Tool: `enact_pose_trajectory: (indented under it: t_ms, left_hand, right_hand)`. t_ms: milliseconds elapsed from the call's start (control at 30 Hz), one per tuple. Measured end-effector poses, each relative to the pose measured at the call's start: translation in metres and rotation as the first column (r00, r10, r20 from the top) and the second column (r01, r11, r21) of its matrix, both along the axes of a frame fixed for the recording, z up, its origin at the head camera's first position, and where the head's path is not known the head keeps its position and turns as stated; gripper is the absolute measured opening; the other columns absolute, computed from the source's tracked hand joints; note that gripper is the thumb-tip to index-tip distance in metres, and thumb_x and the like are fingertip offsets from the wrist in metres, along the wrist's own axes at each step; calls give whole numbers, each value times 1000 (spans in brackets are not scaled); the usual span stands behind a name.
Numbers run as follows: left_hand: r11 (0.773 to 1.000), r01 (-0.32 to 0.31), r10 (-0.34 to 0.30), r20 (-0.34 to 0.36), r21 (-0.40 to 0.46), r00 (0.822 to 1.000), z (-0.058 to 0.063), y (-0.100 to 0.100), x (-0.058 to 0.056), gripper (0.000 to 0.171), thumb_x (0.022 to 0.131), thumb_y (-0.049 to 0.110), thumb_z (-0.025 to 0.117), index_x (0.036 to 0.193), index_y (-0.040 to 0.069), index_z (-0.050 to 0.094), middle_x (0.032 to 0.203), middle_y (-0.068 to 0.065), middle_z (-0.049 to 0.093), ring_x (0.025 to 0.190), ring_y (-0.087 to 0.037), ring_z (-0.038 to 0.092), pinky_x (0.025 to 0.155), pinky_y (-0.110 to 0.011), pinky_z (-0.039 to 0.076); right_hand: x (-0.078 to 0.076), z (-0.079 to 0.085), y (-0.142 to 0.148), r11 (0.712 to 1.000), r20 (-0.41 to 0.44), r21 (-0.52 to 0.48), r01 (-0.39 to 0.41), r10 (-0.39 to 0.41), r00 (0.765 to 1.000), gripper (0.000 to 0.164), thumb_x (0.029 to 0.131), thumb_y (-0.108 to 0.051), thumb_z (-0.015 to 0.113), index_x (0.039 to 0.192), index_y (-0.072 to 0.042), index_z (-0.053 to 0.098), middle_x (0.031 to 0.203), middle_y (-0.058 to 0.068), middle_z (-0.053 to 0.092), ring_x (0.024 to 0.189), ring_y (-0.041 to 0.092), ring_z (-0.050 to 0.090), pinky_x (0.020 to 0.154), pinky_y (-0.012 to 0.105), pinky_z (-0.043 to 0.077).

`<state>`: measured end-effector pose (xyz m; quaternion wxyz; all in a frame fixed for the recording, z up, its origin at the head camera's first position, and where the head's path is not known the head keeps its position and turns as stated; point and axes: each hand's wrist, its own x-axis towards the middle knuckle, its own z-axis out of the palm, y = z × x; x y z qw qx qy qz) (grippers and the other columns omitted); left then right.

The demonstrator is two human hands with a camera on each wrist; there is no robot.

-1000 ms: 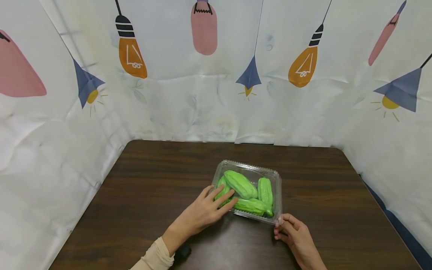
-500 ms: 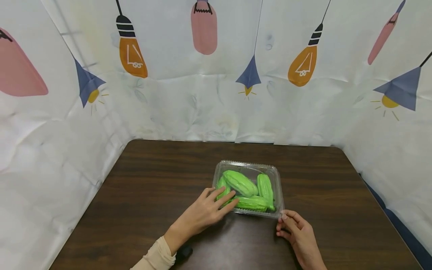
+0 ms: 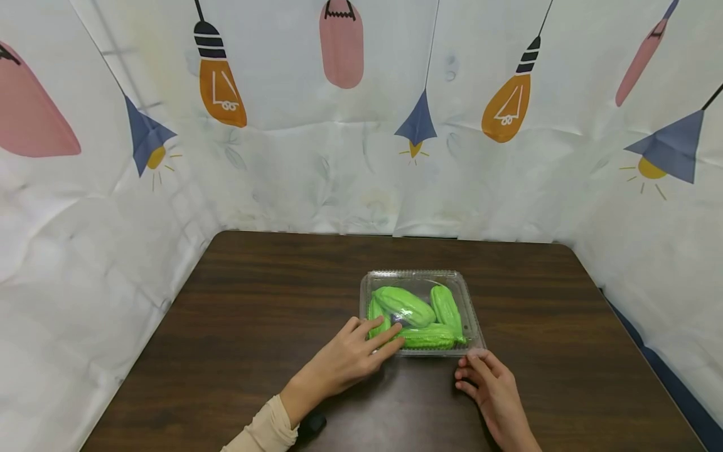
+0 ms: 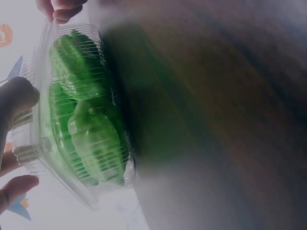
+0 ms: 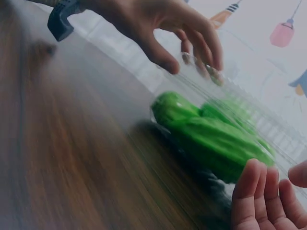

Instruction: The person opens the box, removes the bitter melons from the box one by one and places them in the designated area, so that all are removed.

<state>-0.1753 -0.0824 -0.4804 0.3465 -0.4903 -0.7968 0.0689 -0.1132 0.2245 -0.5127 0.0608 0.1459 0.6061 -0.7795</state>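
Observation:
A clear plastic clamshell container [image 3: 415,274] lies on the table with its lid down over several pale-green, ridged vegetables [image 3: 403,306]; their exact kind is hard to tell. My left hand [image 3: 347,358] rests on its front left part with fingers spread over the lid. At the front right corner, my right hand [image 3: 494,389] pinches the container's rim between thumb and forefinger. The left wrist view shows the ribbed side of the container [image 4: 45,143] with the left fingertips on the lid. In the right wrist view, the right fingers [image 5: 254,184] lie beside the near corner.
The dark wooden table [image 3: 271,282] spreads around the container. A black object [image 3: 312,425] shows by the left wrist. White cloth [image 3: 339,176] printed with lamps and bulbs hangs behind and at both sides.
The container has turned slightly counterclockwise, its right side swinging away from me, so its back edge now lies level. My right hand moved with its corner; the left hand stayed nearly in place.

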Motion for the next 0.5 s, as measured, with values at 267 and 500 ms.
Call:
enact_pose_trajectory:
  t_ms: [267, 500]
  left_hand:
    - [1000, -23, 22, 61, 12, 998, 4, 1, 2, 62, 85, 37, 87, 141, 24, 64, 148, 6, 63, 128, -22, 64, 83, -33, 50]
    - [999, -23, 20, 89, 28, 996, 4, 2, 4, 59, 86, 32, 86, 140, 22, 64, 148, 6, 63, 129, -22, 64, 84, -34, 50]
  right_hand:
    - [-5, 3, -18, 998, 49, -36, 52, -50, 998, 13, 104, -27, 66, 106, -15, 67, 95, -1, 70, 83, 14, 70, 78, 33, 64]
    - [-8, 3, -32, 997, 80, -24, 69, -67, 995, 18, 102, -27, 70, 108, -10, 66, 93, -1, 69, 81, 14, 70, 76, 32, 64]
